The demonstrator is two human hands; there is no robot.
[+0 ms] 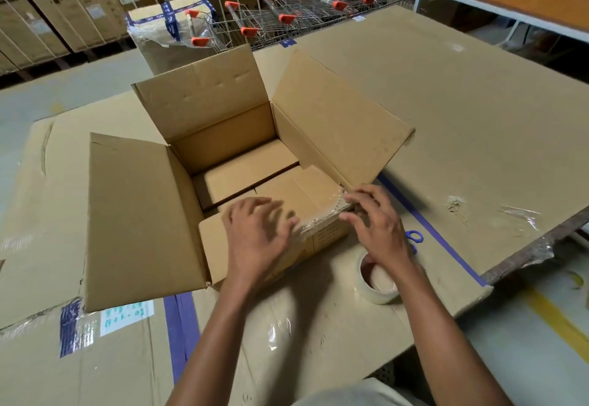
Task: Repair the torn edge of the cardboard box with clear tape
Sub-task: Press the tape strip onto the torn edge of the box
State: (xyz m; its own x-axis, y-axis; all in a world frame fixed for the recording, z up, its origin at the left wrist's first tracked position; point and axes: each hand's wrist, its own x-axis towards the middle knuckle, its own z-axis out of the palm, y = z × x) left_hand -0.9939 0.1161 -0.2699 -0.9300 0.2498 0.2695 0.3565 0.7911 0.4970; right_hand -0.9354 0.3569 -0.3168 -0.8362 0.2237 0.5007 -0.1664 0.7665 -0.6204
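Large work table, covered in flat brown cardboard sheets, with patches of old clear film and blue tape lines on it. Behind it, a row of nested wire shopping trolleys with orange handle caps, and stacked brown cartons along the back wall.

Open brown corrugated cardboard box stands mid-table, just in front of the person. Far, left and right flaps stand open or are splayed out. The near flap is folded inward over the opening. Inside, flat cardboard pieces lie on the bottom.

Left hand: fingers spread wide and straight, blurred, lying on the near flap with tips at the taped edge. It holds nothing.

Right hand: fingers loosely bent, tips and thumb touching the box's near right corner. Cannot tell if they pinch the tape or only press on it.

Roll of clear tape lies flat on the table just beside the box, partly under the right wrist.

Strip of clear tape, shiny and wrinkled, runs along the near top edge of the box to the right corner, between the two hands.

Blue-handled scissors, mostly hidden behind the right hand.
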